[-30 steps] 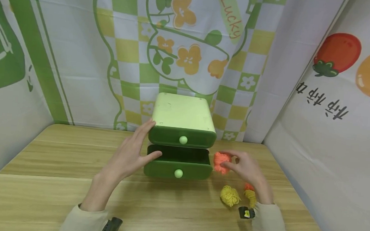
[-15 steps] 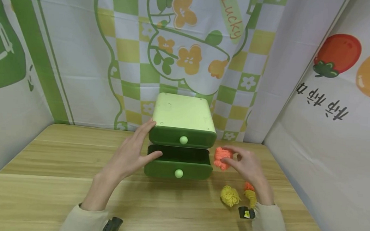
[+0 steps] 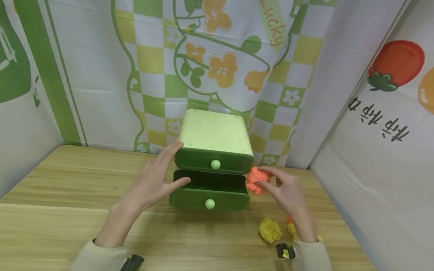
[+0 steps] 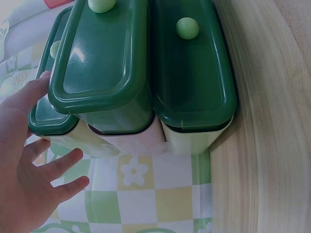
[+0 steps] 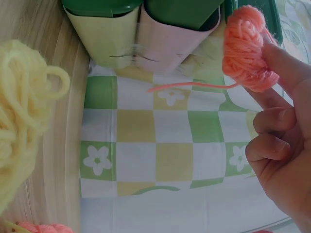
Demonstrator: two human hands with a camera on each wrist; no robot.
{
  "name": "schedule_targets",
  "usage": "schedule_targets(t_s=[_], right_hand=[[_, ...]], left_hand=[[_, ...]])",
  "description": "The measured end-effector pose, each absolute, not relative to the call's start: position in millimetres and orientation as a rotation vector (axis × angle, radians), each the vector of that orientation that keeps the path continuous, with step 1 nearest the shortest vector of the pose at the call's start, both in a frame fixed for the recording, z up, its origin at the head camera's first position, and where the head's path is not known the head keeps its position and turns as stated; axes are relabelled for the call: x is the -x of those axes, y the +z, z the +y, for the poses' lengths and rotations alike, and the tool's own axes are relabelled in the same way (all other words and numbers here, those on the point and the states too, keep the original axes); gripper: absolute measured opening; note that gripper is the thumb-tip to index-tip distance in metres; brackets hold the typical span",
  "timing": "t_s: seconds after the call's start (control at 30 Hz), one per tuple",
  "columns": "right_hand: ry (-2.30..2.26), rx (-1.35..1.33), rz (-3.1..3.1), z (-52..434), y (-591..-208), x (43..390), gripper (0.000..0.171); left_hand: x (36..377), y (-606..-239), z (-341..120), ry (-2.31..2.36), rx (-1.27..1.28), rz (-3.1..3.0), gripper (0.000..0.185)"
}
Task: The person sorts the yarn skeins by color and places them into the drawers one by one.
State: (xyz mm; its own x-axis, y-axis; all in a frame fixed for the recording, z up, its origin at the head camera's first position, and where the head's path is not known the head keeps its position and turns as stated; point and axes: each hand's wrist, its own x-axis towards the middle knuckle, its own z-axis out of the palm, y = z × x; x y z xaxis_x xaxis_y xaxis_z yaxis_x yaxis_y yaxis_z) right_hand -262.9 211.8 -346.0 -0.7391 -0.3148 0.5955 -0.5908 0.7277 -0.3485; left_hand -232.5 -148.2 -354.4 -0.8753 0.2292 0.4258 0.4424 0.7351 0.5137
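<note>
Presently: left hand (image 3: 150,181) flat, bracing drawer box (image 3: 214,139); right hand (image 3: 286,191) pinching orange yarn (image 3: 255,181) beside open drawer (image 3: 209,191).

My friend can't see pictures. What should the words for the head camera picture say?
A person's right hand pinches a small orange yarn bundle beside a green two-drawer box on a wooden table. The left hand rests open against the box's left side; the lower drawer is pulled out. A yellow yarn bundle lies on the table.
</note>
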Motion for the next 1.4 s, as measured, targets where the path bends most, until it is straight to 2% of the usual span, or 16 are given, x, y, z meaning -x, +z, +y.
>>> schedule_targets(t_s=[0.37,1.07,1.4], right_hand=[[0.746,-0.696,-2.375,209.7,-344.7,260.8,0.036],[0.779,-0.914,-2.129,187.8,-348.1,261.1,0.033],[0.766,-0.872,-2.137,174.0,-351.2,257.6,0.034]], left_hand=[[232.1,-353.4,-147.7,-0.902,0.519,-2.606,0.092],[232.8,-354.7,-148.1,-0.895,0.529,-2.597,0.092],[232.3,-353.1,-147.9,-0.897,0.53,-2.601,0.093]])
